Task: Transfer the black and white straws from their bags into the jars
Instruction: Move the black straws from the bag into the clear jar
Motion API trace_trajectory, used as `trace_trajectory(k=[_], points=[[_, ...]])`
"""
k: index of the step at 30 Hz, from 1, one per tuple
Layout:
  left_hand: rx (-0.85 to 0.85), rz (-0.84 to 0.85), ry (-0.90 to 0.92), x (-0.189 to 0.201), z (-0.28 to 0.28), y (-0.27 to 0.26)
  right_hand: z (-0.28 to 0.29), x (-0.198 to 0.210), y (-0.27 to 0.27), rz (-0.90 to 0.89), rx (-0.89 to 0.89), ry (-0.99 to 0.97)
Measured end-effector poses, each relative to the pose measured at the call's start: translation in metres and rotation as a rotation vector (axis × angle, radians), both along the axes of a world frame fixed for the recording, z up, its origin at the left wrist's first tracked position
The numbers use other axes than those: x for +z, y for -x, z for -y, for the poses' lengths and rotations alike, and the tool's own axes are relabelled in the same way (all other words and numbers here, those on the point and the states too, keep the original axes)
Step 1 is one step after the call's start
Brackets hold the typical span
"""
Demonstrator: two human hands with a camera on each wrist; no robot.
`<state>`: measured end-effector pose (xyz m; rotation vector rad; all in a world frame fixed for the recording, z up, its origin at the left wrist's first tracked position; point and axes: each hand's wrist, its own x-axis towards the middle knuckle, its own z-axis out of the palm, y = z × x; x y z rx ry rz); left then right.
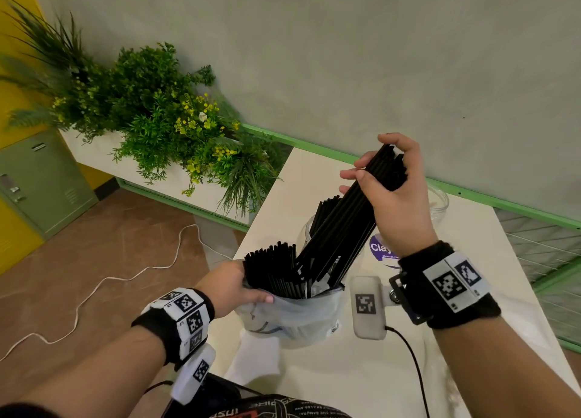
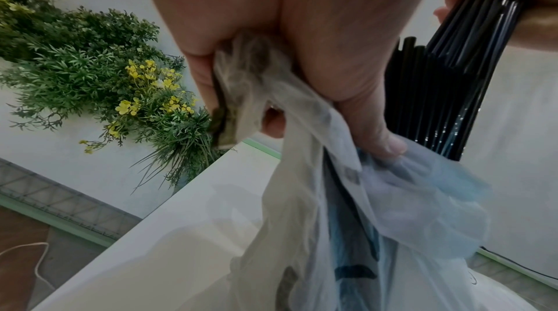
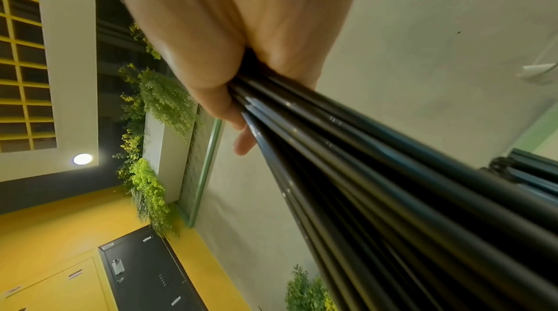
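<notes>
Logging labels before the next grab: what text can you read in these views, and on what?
"Clay": purple round sticker on the table, cut off by the right wrist; smaller line beneath is blurred.
Dark print on the plastic bag: unreadable.
White lettering on the person's clothing: too distorted to read.

A café-style or shared commercial interior: green metal lockers (image 1: 41,181) against a yellow wall (image 1: 19,15), a white planter box of leafy artificial greenery (image 1: 151,109), green-framed partition (image 1: 471,194), white table (image 1: 330,370).
</notes>
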<state>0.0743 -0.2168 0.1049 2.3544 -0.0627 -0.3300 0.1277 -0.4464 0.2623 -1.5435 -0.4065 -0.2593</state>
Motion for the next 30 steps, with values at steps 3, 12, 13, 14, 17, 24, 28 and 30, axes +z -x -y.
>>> trace_trajectory(k=[3,12,13,14,17,24,28,30], points=[[-0.008,0.0,0.004,0.004,0.0,0.001,0.006,0.008,-0.006,0.01,-0.019,-0.013],[-0.024,0.009,0.003,0.002,-0.003,0.002,0.028,0.026,-0.028,0.14,-0.175,-0.144],[-0.023,0.005,0.002,0.002,-0.003,0.002,0.027,0.024,-0.031,0.151,-0.199,-0.158],[-0.018,0.0,0.003,0.002,-0.003,0.002,0.025,0.02,-0.034,0.157,-0.216,-0.158],[-0.01,0.0,-0.011,0.001,-0.002,0.002,0.018,0.004,-0.043,0.161,-0.24,-0.101],[0.01,-0.014,-0.018,-0.004,-0.004,0.003,-0.005,-0.048,-0.04,0.175,-0.321,-0.005],[0.031,-0.015,0.013,-0.007,-0.004,0.003,-0.012,-0.085,-0.029,0.164,-0.281,0.117],[0.028,-0.015,0.034,-0.007,-0.005,0.004,-0.01,-0.102,-0.029,0.101,-0.207,0.209]])
